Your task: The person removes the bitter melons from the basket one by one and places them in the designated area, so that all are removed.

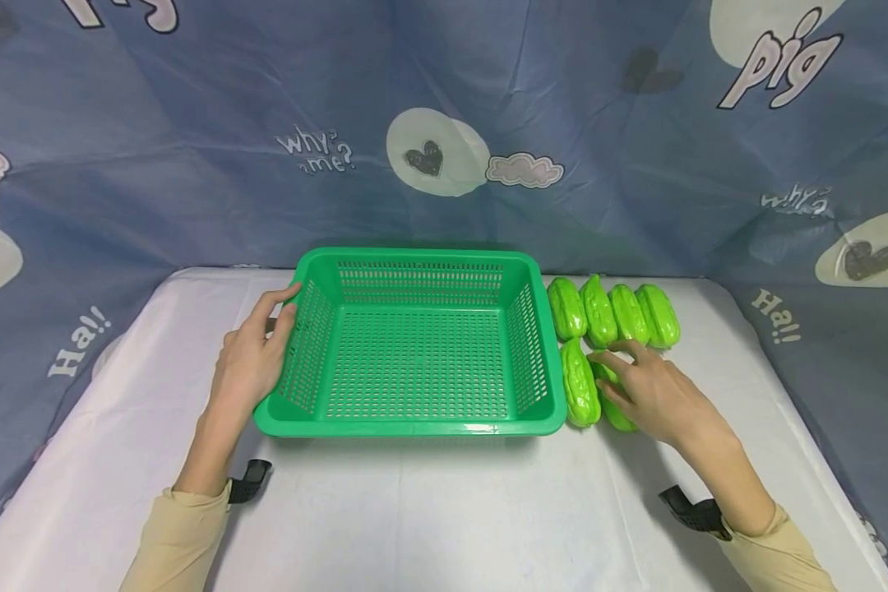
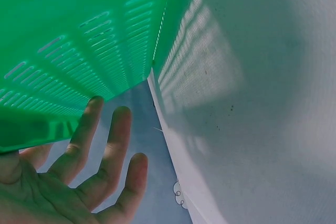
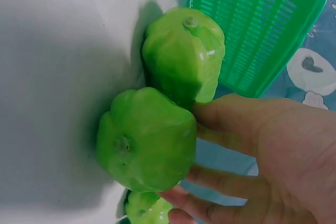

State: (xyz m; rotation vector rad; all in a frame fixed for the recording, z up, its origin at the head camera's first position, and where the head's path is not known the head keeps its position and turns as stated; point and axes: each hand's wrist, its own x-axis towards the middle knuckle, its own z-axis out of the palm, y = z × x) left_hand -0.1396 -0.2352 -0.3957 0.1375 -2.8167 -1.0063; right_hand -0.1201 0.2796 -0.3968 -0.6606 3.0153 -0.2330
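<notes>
A green plastic basket (image 1: 414, 428) with slotted walls stands on the white table. My left hand (image 1: 254, 353) is at its left side, thumb and forefinger against the rim; the other fingers extend loosely outside the wall in the left wrist view. Right of the basket, my right hand (image 1: 654, 395) reaches down over a green bitter gourd (image 3: 149, 140), thumb on one side and fingers on the other, partly covering it in the head view. This gourd lies on the table. A second bitter gourd (image 1: 580, 385) lies between it and the basket, touching it in the right wrist view.
Several more green bitter gourds (image 1: 629, 313) lie in a row behind, beside the basket's back right corner. A blue printed cloth (image 1: 599, 222) rises behind the table. White tablecloth (image 1: 400, 518) extends in front of the basket.
</notes>
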